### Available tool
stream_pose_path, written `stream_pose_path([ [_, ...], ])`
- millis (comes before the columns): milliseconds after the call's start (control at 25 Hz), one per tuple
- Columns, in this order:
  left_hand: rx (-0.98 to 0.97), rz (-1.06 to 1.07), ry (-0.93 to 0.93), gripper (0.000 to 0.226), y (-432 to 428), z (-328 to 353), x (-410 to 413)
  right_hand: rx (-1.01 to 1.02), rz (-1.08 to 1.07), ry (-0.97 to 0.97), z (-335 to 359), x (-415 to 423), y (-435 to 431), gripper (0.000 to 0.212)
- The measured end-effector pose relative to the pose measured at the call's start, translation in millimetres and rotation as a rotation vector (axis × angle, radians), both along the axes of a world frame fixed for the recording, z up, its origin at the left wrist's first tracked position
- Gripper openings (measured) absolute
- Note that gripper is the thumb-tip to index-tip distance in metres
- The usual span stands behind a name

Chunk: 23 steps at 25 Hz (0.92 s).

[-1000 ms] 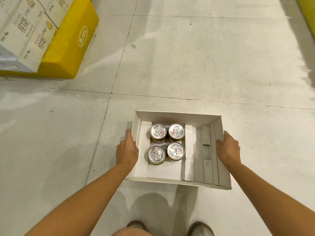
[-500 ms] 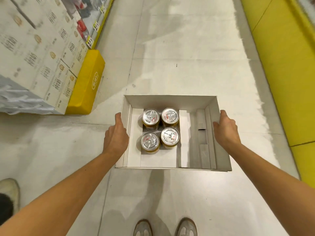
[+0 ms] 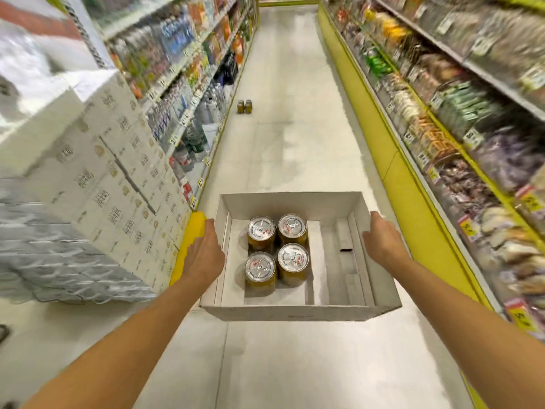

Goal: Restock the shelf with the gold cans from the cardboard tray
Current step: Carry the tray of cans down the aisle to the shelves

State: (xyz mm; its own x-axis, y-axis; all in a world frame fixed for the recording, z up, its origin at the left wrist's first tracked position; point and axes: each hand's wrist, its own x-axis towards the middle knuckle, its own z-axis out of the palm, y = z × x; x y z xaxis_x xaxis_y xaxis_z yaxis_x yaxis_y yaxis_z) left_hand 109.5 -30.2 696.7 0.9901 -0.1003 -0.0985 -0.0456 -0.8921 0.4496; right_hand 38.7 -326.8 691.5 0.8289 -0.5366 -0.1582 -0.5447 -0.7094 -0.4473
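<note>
White cardboard tray (image 3: 298, 312), lifted off the floor a second ago, now rides waist-high down the aisle, left hand (image 3: 205, 255) and right hand (image 3: 383, 242) each clamped on a side wall; four gold cans (image 3: 277, 250) stand inside, shelving still ahead.

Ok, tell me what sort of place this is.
Most likely a supermarket aisle. Stocked shelves with price tags line both sides, stacked white cartons stand at left, and both hands, left hand and right hand, carry a cardboard tray of gold cans.
</note>
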Motion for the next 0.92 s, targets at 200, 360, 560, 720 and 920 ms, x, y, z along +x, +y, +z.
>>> stream_pose_path([
  [200,0.010,-0.073,-0.060,0.053,4,105,18,-0.075,0.043,-0.020,114,19,-6,0.026],
  [360,0.005,-0.089,-0.065,0.048,12,146,30,-0.105,0.071,-0.030,163,29,-3,0.015],
  [560,-0.005,-0.113,-0.087,0.050,18,168,59,-0.119,0.088,-0.041,187,49,4,0.005],
  [720,-0.008,-0.117,-0.085,0.045,4,169,97,-0.139,0.111,-0.033,189,79,-8,0.007],
  [920,0.016,-0.104,-0.081,0.038,-38,167,170,-0.148,0.128,-0.017,187,153,-50,0.009],
])
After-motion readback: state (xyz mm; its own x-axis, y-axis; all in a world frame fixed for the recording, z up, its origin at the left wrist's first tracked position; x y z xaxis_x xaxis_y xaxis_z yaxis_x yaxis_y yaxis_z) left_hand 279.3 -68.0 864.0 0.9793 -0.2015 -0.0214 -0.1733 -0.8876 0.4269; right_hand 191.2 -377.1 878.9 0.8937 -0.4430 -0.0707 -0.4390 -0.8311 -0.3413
